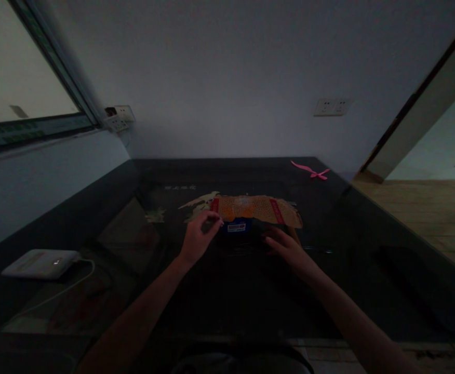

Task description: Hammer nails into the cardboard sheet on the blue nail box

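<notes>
In the middle of the dark table lies a brown honeycomb-patterned paper wrap [256, 208] with red bands and ragged edges. Under its near edge shows a dark blue package [238, 225] bearing a white label. My left hand [200, 236] is beside the package's left side, thumb and forefinger drawn together in a pinch; whatever sits between them is too small to name. To the right, my right hand [285, 246] has its fingers bent inward near a dark area by the package. Shadow hides what those fingertips touch.
A white power bank [42, 264] with a cable lies on the left of the table [212, 171]. Torn pale scraps [155, 215] are left of the wrap. A pink ribbon [318, 175] lies at the back right. Behind the table stands a wall with sockets [331, 107].
</notes>
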The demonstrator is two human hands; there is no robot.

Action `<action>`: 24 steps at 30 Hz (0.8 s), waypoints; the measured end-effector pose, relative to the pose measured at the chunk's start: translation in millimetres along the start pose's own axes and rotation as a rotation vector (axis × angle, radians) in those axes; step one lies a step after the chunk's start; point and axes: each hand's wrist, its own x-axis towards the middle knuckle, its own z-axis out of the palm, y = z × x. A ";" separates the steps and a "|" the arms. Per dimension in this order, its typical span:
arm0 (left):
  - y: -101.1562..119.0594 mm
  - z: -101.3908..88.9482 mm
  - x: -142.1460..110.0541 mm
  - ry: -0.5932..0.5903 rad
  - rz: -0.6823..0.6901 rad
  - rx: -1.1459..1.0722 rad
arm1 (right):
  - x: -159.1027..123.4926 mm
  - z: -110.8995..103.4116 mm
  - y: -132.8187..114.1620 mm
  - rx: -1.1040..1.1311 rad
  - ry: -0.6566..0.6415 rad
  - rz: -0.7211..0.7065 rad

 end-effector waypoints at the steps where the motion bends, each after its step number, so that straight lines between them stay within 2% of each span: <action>1: -3.1 -4.0 7.0 0.059 -0.042 -0.092 | 0.9 -0.6 0.0 0.095 0.005 0.030; 5: -21.0 -8.6 32.3 0.200 -0.179 -0.384 | 9.6 2.0 -1.0 0.415 0.092 0.124; 12: -41.2 6.0 50.0 0.211 -0.329 -0.691 | 37.9 7.4 -1.9 0.737 0.248 0.201; 16: -40.2 8.8 47.4 0.181 -0.325 -0.737 | 45.9 7.1 -2.8 0.827 0.264 0.218; 24: -39.7 9.7 41.1 0.147 -0.268 -0.609 | 55.1 -2.1 -1.0 0.855 0.246 0.261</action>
